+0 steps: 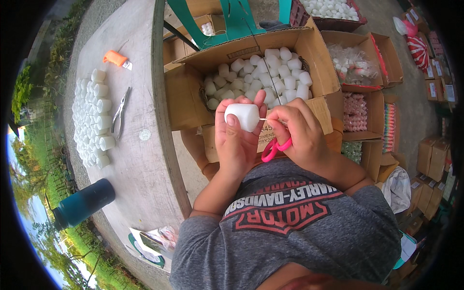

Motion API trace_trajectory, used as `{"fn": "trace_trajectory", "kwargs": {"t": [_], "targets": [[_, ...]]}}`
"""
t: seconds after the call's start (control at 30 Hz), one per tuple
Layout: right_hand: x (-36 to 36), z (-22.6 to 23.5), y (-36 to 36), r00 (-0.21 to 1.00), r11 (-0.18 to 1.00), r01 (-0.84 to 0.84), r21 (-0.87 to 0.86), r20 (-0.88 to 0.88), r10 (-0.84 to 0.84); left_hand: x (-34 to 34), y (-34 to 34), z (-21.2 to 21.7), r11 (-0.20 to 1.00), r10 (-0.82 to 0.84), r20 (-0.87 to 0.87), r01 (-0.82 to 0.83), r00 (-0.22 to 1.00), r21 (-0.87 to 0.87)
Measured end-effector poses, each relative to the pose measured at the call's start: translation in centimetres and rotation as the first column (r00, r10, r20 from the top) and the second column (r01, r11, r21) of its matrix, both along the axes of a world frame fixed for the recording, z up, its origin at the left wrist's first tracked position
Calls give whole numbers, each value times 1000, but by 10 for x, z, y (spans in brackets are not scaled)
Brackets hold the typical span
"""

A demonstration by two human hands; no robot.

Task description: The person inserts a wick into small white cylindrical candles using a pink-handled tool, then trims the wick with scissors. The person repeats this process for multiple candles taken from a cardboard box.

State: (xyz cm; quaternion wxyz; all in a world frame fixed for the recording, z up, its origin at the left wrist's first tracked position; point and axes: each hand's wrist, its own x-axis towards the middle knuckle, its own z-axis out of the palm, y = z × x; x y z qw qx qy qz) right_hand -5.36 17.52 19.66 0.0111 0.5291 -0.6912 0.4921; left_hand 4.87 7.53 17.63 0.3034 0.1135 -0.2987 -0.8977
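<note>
My left hand is closed round a white candle, a short cylinder lying on its side across the fingers, with the thumb against it. A thin white wick sticks out of its right end. Pinched on that wick are the fingertips of my right hand. Pink-handled scissors hang from the same right hand, their handle loops below the fingers; the blades are hidden. Just beyond both hands, an open cardboard box holds a heap of similar white candles.
On the grey table at left stand rows of white candles, with pliers, an orange object and a teal bottle. A green chair is behind the box. More cardboard boxes line the right side.
</note>
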Motion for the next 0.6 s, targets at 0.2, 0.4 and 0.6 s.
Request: {"fn": "trace_trajectory", "kwargs": {"t": [0.2,0.4,0.6], "targets": [[0,0,1,998,1000,1,-21,-64,-3,2,-2,2,998,-35,11,36,999,-47],[-5,4,3,983,996,0,-92,-184,-17,3,0,3,998,-49,-3,49,999,-46],[-5,4,4,988,982,48,-182,-138,-74,3,-3,7,1000,7,43,-8,999,12]]}}
